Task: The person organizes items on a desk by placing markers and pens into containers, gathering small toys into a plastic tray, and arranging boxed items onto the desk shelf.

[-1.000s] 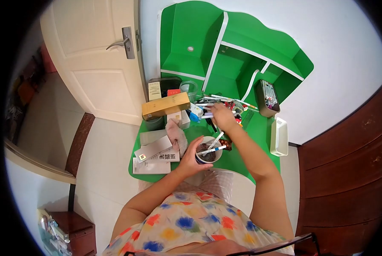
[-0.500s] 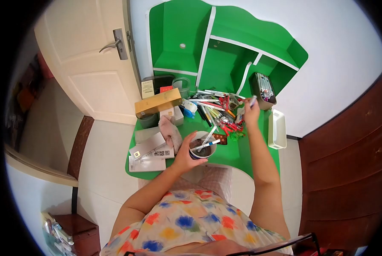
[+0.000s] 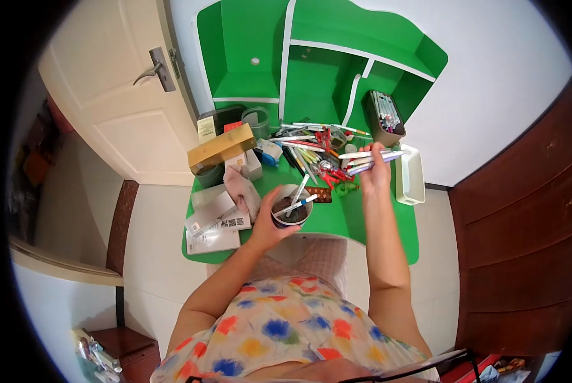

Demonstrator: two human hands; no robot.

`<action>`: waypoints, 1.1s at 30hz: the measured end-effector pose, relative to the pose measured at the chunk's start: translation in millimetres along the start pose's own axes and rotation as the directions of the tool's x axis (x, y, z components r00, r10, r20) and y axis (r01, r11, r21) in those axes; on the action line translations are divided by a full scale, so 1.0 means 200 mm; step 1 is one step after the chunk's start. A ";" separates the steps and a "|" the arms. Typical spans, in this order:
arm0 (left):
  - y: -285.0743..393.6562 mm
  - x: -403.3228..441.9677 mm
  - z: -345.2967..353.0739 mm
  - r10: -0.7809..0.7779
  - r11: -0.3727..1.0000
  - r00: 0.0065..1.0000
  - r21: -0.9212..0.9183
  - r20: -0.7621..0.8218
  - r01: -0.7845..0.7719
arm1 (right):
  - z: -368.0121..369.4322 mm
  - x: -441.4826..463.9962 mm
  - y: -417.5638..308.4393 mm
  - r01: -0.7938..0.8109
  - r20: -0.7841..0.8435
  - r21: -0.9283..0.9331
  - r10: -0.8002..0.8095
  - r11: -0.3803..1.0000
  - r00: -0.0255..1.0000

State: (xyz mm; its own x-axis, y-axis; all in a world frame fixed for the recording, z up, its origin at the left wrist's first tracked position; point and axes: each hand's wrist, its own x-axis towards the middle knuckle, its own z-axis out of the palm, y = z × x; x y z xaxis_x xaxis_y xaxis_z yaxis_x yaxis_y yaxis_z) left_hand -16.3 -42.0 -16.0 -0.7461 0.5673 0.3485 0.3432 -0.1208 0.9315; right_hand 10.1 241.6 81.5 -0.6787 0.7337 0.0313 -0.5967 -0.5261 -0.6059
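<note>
My left hand (image 3: 268,223) is wrapped round a round cup (image 3: 307,216) with a white rim, near the desk's front edge. Two white pens (image 3: 300,203) lean inside it, and its bottom looks dark and dirty. In my right hand (image 3: 376,177) is a small bunch of pens (image 3: 360,163), mostly white and pale purple, held sideways above the right part of the desk. Left of that hand spreads a pile of loose pens (image 3: 303,150), mixed with red and silver items. A white bin (image 3: 420,195) stands just to its right.
Behind my right hand, a dark pen box (image 3: 389,136) holds several upright pens. Boxes, including a gold one (image 3: 221,149), a pink cloth (image 3: 240,189) and a clear cup (image 3: 256,119) crowd the left of the green desk (image 3: 337,223). Shelves (image 3: 247,57) rise behind.
My right hand now holds a visible bunch of pens out sideways, where before only a pen end showed at its fingers. The whole view has shifted slightly; my left hand keeps the cup.
</note>
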 end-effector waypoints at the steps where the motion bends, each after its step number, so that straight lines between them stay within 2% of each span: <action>1: -0.02 -0.01 0.00 0.007 1.000 1.000 0.022 -0.005 -0.007 | 0.00 -0.04 0.01 -0.047 0.018 0.042 0.047 0.998 0.999; 3: -0.02 -0.01 0.00 0.015 0.999 1.000 0.049 -0.011 -0.014 | 0.05 -0.14 0.03 -0.118 0.055 0.089 0.113 0.989 0.992; 6: -0.01 0.00 0.00 0.008 0.998 1.000 0.062 -0.015 -0.007 | 0.17 -0.32 0.04 -0.173 0.049 0.064 0.170 0.983 0.984; 11: -0.01 0.00 0.00 -0.002 0.999 1.000 0.048 -0.019 0.003 | 0.22 -0.49 0.14 -0.183 0.154 -0.153 0.206 0.971 0.966; 14: -0.01 0.00 0.00 -0.006 1.000 1.000 -0.012 0.012 0.006 | 0.21 -0.54 0.23 -0.121 0.181 -0.244 0.167 0.962 0.969; 15: -0.01 0.00 0.00 0.002 0.999 1.000 0.046 0.011 -0.002 | 0.19 -0.55 0.25 -0.110 0.245 -0.253 0.174 0.961 0.954; 17: 0.01 0.00 -0.02 0.018 0.987 1.000 0.162 0.006 -0.019 | 0.16 -0.56 0.31 0.049 0.234 -0.347 0.036 0.937 0.972; 19: 0.01 0.00 -0.02 0.032 0.988 0.999 0.151 0.013 -0.033 | 0.14 -0.57 0.35 0.149 0.242 -0.379 -0.057 0.913 0.969; 23: 0.00 0.00 -0.02 0.049 0.987 0.999 0.155 0.019 -0.051 | 0.11 -0.54 0.38 -0.063 0.032 -0.248 0.073 0.967 0.997; 26: -0.01 0.00 -0.02 0.050 0.987 0.999 0.149 0.014 -0.051 | 0.13 -0.52 0.39 -0.117 0.028 -0.172 0.123 0.978 0.992; 29: 0.00 0.00 -0.02 0.073 0.968 0.997 0.238 0.012 -0.074 | 0.13 -0.52 0.43 -0.122 0.127 -0.203 0.150 0.972 0.981; 32: -0.01 0.00 -0.02 0.019 0.993 0.999 0.114 0.029 -0.023 | 0.18 -0.57 0.42 -0.076 0.180 -0.366 0.151 0.927 0.972; 33: -0.01 0.00 -0.02 0.025 0.993 0.999 0.111 0.030 -0.029 | 0.18 -0.58 0.42 -0.095 0.198 -0.369 0.178 0.925 0.964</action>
State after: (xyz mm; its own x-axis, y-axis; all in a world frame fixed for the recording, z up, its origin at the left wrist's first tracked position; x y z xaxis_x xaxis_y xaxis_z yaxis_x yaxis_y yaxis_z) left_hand -20.0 -45.2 -18.2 -0.7195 0.5884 0.3688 0.4257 -0.0457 0.9037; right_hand 22.5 97.4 54.6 -0.8450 0.5287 0.0796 -0.3294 -0.3975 -0.8564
